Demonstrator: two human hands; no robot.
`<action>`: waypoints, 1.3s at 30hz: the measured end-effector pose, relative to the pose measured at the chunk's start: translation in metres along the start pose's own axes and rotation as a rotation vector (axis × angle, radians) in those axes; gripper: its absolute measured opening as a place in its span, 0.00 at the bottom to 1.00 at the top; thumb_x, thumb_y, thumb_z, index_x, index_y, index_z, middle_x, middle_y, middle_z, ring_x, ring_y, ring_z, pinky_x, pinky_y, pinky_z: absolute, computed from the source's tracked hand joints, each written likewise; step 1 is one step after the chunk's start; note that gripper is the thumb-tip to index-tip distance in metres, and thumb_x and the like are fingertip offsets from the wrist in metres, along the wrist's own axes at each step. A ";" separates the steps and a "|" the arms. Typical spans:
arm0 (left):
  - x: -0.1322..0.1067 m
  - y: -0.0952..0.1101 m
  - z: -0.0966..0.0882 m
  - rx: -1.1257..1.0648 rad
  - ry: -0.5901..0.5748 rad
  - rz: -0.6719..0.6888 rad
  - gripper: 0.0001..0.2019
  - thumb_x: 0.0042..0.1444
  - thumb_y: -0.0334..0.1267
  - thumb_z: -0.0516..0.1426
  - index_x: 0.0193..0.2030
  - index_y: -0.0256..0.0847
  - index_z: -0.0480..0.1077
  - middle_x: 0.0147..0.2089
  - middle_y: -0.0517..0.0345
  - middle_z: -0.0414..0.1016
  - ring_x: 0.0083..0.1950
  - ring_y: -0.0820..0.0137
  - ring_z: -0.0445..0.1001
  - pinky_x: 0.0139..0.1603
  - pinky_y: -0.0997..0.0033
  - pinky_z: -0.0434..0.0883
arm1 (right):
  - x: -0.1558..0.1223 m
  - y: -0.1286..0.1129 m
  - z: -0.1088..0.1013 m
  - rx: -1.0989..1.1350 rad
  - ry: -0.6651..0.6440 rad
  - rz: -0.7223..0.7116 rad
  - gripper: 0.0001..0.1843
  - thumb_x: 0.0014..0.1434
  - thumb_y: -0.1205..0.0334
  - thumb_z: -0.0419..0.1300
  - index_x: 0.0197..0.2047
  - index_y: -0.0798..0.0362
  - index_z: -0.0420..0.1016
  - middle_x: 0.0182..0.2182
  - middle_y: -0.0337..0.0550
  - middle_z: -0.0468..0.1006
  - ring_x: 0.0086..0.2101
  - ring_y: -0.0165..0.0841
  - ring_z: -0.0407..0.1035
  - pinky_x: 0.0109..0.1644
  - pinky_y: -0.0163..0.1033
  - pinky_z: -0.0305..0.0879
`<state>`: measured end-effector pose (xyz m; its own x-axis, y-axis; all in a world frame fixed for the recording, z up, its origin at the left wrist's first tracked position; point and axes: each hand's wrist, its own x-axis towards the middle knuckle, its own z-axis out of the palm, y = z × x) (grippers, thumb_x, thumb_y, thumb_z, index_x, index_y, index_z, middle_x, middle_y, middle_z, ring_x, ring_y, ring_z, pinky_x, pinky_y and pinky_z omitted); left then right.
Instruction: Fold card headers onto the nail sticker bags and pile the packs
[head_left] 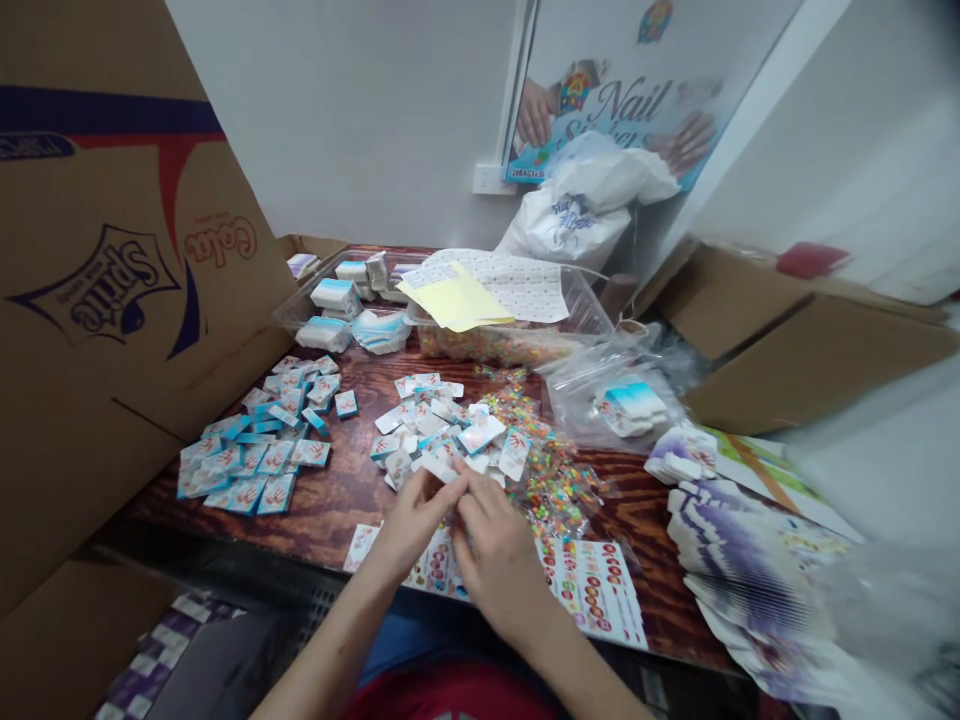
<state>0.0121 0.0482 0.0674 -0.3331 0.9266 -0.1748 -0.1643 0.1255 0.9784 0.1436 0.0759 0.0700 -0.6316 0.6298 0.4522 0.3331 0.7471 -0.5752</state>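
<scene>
My left hand and my right hand meet over the front of a dark wooden table. Their fingertips pinch a small white card, mostly hidden by my fingers. A loose pile of white and blue printed cards lies just beyond them. Printed sheets of nail stickers lie under and beside my hands. To the right of the pile, tiny multicoloured pieces are spread in a transparent bag. Farther left lies a spread of blue-edged cards.
A Sprite cardboard panel walls the left side. At the back stand a transparent tub and a tray of stacked packs. A plastic bag of cards lies at the back right, and a purple-printed card stack fans out on the right.
</scene>
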 end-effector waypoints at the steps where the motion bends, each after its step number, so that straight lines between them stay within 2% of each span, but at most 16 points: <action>1: -0.001 -0.001 0.001 -0.038 0.032 -0.019 0.21 0.51 0.51 0.64 0.45 0.37 0.75 0.46 0.50 0.79 0.51 0.59 0.74 0.54 0.63 0.68 | -0.005 -0.004 0.002 0.001 -0.016 -0.009 0.22 0.56 0.78 0.50 0.53 0.56 0.69 0.63 0.55 0.63 0.63 0.45 0.55 0.65 0.56 0.56; 3: -0.001 -0.003 -0.001 -0.128 0.064 -0.073 0.22 0.50 0.52 0.64 0.46 0.36 0.75 0.45 0.49 0.80 0.49 0.60 0.75 0.53 0.63 0.69 | -0.012 -0.010 0.000 0.068 -0.067 0.003 0.19 0.57 0.77 0.51 0.48 0.55 0.71 0.63 0.54 0.63 0.64 0.45 0.54 0.65 0.56 0.55; 4: -0.001 -0.004 -0.004 -0.160 0.054 -0.092 0.23 0.50 0.52 0.64 0.45 0.36 0.75 0.45 0.49 0.80 0.47 0.60 0.76 0.51 0.63 0.70 | -0.014 -0.010 -0.005 0.142 -0.103 0.030 0.14 0.58 0.76 0.52 0.44 0.54 0.72 0.61 0.53 0.66 0.62 0.45 0.57 0.64 0.55 0.57; 5: -0.001 -0.004 -0.007 -0.173 0.030 -0.102 0.22 0.49 0.51 0.65 0.45 0.36 0.75 0.43 0.49 0.80 0.45 0.62 0.76 0.48 0.64 0.71 | -0.015 -0.008 -0.013 0.237 -0.145 0.074 0.10 0.59 0.73 0.53 0.40 0.53 0.72 0.57 0.51 0.70 0.58 0.45 0.62 0.61 0.53 0.61; 7: -0.003 -0.004 -0.014 -0.132 -0.039 -0.103 0.21 0.48 0.49 0.66 0.42 0.35 0.75 0.39 0.51 0.79 0.39 0.65 0.75 0.41 0.68 0.71 | -0.014 0.001 -0.031 0.446 -0.186 0.219 0.04 0.61 0.66 0.57 0.36 0.51 0.73 0.42 0.45 0.78 0.44 0.39 0.71 0.49 0.44 0.68; 9: -0.006 -0.004 -0.017 -0.063 -0.148 -0.097 0.20 0.46 0.46 0.67 0.42 0.35 0.75 0.38 0.53 0.78 0.36 0.67 0.74 0.36 0.71 0.70 | -0.008 0.012 -0.049 0.551 -0.097 0.368 0.05 0.61 0.60 0.59 0.35 0.51 0.72 0.30 0.39 0.75 0.33 0.35 0.70 0.37 0.38 0.67; 10: -0.008 -0.004 -0.016 -0.041 -0.203 -0.097 0.20 0.46 0.44 0.67 0.43 0.35 0.74 0.39 0.53 0.78 0.37 0.67 0.74 0.35 0.71 0.70 | -0.003 0.018 -0.056 0.569 -0.041 0.408 0.06 0.60 0.59 0.60 0.34 0.51 0.72 0.28 0.38 0.72 0.31 0.33 0.68 0.35 0.36 0.64; 12: -0.011 -0.003 -0.013 -0.033 -0.290 -0.103 0.22 0.48 0.43 0.66 0.48 0.38 0.71 0.43 0.53 0.77 0.40 0.65 0.74 0.33 0.72 0.70 | 0.007 0.026 -0.065 0.578 0.010 0.432 0.07 0.59 0.58 0.61 0.33 0.52 0.72 0.27 0.37 0.71 0.30 0.33 0.66 0.34 0.35 0.62; 14: -0.013 -0.004 -0.010 -0.038 -0.349 -0.116 0.23 0.50 0.44 0.65 0.52 0.40 0.68 0.45 0.54 0.75 0.43 0.65 0.74 0.35 0.72 0.71 | 0.016 0.031 -0.069 0.554 -0.030 0.406 0.07 0.59 0.58 0.61 0.32 0.52 0.71 0.28 0.38 0.71 0.31 0.33 0.65 0.35 0.36 0.61; 21: -0.014 -0.010 -0.014 0.111 -0.489 -0.151 0.15 0.53 0.46 0.62 0.40 0.36 0.72 0.34 0.58 0.71 0.35 0.71 0.70 0.33 0.74 0.70 | 0.024 0.044 -0.063 0.393 -0.388 0.300 0.06 0.56 0.65 0.60 0.28 0.53 0.71 0.24 0.35 0.70 0.27 0.31 0.62 0.32 0.34 0.55; 25: -0.014 -0.012 -0.011 0.180 -0.492 -0.126 0.15 0.54 0.47 0.60 0.39 0.36 0.73 0.34 0.59 0.69 0.34 0.71 0.68 0.31 0.75 0.70 | 0.016 0.048 -0.043 0.346 -0.337 0.314 0.06 0.52 0.70 0.62 0.26 0.53 0.70 0.25 0.36 0.69 0.29 0.30 0.63 0.32 0.33 0.55; 28: -0.013 -0.013 -0.012 0.184 -0.531 -0.148 0.17 0.55 0.50 0.59 0.40 0.35 0.72 0.35 0.57 0.70 0.35 0.70 0.68 0.31 0.74 0.70 | 0.008 0.051 -0.031 0.452 -0.339 0.486 0.07 0.50 0.67 0.64 0.24 0.53 0.69 0.20 0.33 0.65 0.23 0.28 0.58 0.26 0.32 0.50; 30: -0.014 -0.013 -0.015 0.213 -0.568 -0.147 0.19 0.57 0.52 0.57 0.42 0.36 0.72 0.36 0.57 0.70 0.35 0.69 0.69 0.30 0.74 0.70 | 0.004 0.052 -0.031 0.561 -0.381 0.573 0.06 0.50 0.64 0.64 0.25 0.54 0.72 0.18 0.32 0.64 0.21 0.27 0.56 0.25 0.32 0.48; 35: -0.017 -0.012 -0.020 0.514 -0.557 -0.009 0.18 0.64 0.52 0.49 0.44 0.40 0.72 0.32 0.59 0.70 0.31 0.70 0.68 0.30 0.75 0.64 | -0.003 0.054 -0.040 0.802 -0.478 0.609 0.11 0.54 0.56 0.61 0.29 0.55 0.76 0.21 0.36 0.71 0.22 0.27 0.61 0.27 0.32 0.54; 37: -0.017 -0.011 -0.016 0.631 -0.560 0.051 0.17 0.65 0.50 0.49 0.42 0.41 0.72 0.30 0.60 0.70 0.30 0.69 0.68 0.31 0.74 0.62 | -0.007 0.057 -0.039 0.829 -0.468 0.665 0.10 0.53 0.56 0.61 0.30 0.54 0.74 0.19 0.35 0.71 0.20 0.26 0.60 0.25 0.32 0.54; 39: -0.014 -0.011 -0.008 0.685 -0.548 0.104 0.16 0.65 0.49 0.49 0.40 0.41 0.72 0.30 0.59 0.71 0.31 0.68 0.68 0.33 0.73 0.62 | -0.012 0.061 -0.034 0.804 -0.397 0.707 0.07 0.50 0.59 0.63 0.29 0.53 0.71 0.17 0.31 0.68 0.18 0.25 0.59 0.24 0.31 0.52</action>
<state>0.0109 0.0306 0.0582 0.2057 0.9628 -0.1754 0.4931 0.0529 0.8684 0.1955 0.1209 0.0532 -0.7053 0.6365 -0.3121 0.2482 -0.1907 -0.9498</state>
